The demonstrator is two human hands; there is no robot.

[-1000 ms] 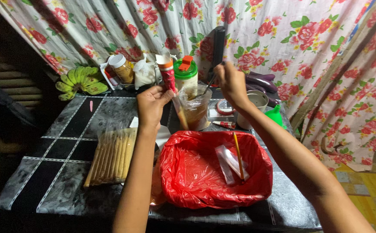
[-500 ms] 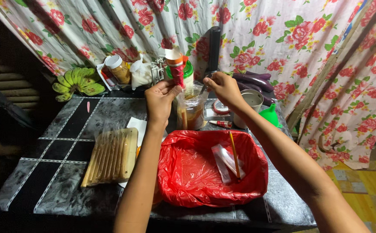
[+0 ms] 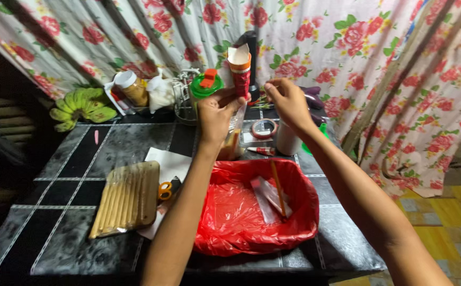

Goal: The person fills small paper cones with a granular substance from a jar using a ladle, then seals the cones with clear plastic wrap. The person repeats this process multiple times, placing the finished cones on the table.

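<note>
A red paper funnel [image 3: 240, 74] is gripped upright by the left hand [image 3: 217, 112] above the table [image 3: 71, 169]; the right hand [image 3: 285, 100] is pinched shut beside it – what it holds cannot be told – and a filled stick [image 3: 278, 188] lies in the red bag-lined basin [image 3: 241, 222]

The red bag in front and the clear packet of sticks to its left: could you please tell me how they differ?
The red bag is opaque, crumpled and open-mouthed, with clear wrappers and a thin stick inside; the clear packet of sticks is see-through, flat and filled with a row of pale sticks. Both are plastic and rest on the dark tabletop.
</note>
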